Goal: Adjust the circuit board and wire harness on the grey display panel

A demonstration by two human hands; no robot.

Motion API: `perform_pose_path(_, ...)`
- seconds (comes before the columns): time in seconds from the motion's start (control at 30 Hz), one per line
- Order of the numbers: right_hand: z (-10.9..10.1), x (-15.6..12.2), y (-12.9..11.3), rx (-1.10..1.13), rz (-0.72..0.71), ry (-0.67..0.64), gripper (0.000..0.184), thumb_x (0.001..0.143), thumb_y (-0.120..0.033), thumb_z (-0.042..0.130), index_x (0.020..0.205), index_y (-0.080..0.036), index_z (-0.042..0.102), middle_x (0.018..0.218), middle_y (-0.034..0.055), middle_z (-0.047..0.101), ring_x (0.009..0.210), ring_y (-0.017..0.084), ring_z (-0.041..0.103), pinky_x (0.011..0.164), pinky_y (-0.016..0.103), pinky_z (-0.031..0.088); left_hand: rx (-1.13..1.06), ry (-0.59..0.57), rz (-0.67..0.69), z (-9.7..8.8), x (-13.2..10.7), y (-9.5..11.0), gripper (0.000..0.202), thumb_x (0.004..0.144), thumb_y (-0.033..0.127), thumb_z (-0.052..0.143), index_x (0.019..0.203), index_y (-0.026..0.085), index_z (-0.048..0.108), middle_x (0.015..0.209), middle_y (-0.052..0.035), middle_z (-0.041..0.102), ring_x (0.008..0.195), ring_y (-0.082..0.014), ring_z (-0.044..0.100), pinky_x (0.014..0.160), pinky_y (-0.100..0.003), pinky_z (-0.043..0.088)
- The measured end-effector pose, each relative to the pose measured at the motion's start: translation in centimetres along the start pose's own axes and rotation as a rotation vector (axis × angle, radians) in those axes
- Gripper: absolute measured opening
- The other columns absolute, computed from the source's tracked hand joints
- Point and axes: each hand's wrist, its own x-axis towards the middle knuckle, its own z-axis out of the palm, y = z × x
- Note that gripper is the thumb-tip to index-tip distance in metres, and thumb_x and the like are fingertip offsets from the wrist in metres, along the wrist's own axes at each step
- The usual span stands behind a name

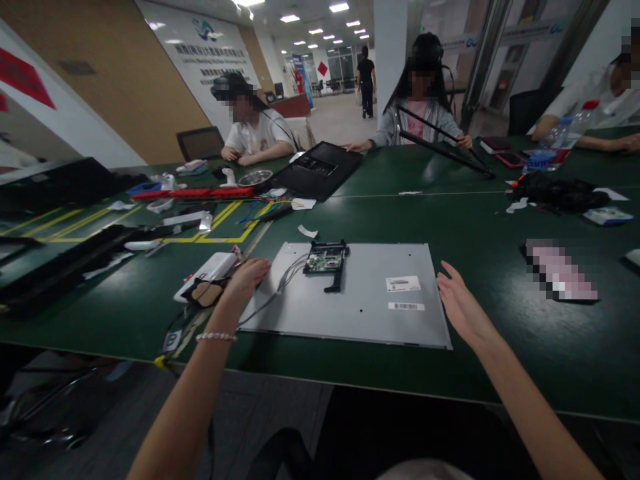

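A flat silver monitor panel (325, 313) lies back side up on the green table (380, 373) in front of me. On its upper middle sits a small green circuit board (326, 261) in a black bracket (334, 283). Grey cables (287, 275) run from the board toward the panel's left side. My left hand (249, 277) is at the panel's left edge, fingers stretched out, with a beaded bracelet on the wrist. At the right edge, my right hand (459, 301) has its fingers extended and the palm facing the panel. Neither hand is wrapped around anything.
Left of the panel are a white device (207, 275) and long black frame parts (65, 267). A phone-like pink item (561, 270) lies at right. Across the table, one person holds a black frame (440, 143) near a black panel (320, 170); bottles (550, 143) stand farther right.
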Motion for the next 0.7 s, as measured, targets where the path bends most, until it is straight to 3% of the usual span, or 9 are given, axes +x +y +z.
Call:
perform_pose_path(0.2,-1.1,-1.2,-0.9,0.074,0.001,0.138,0.087,0.080,-0.054,0.061,0.154,-0.029,0.023,0.153,0.0126,0.038,0.142,0.029,0.037,0.116,0.049,0.030,-0.135,-0.079,-0.052,1.0,-0.9,-0.6,0.025,0.080,0.032,0.061,0.102,0.019,0.058,0.107,-0.0098,0.070,0.106,-0.0209,0.066,0.094,-0.034,0.052)
perform_pose_path(0.4,-3.4,-2.2,-1.8,0.047,-0.009,0.229,0.082,0.076,-0.055,0.066,0.149,-0.032,0.036,0.152,0.0100,0.041,0.140,0.028,0.040,0.117,0.046,0.028,-0.216,-0.082,-0.071,3.2,-3.3,-0.3,0.030,0.077,0.033,0.062,0.105,0.021,0.063,0.116,-0.0099,0.067,0.117,-0.0231,0.061,0.098,-0.033,0.050)
perform_pose_path(0.7,-7.2,-1.9,-1.1,0.031,-0.023,0.302,0.078,0.074,-0.056,0.067,0.144,-0.032,0.044,0.144,0.0086,0.052,0.136,0.026,0.046,0.117,0.044,0.029,-0.238,-0.128,0.024,6.6,-6.4,1.3,0.033,0.073,0.031,0.060,0.104,0.020,0.068,0.120,-0.0087,0.067,0.123,-0.0247,0.056,0.106,-0.037,0.042)
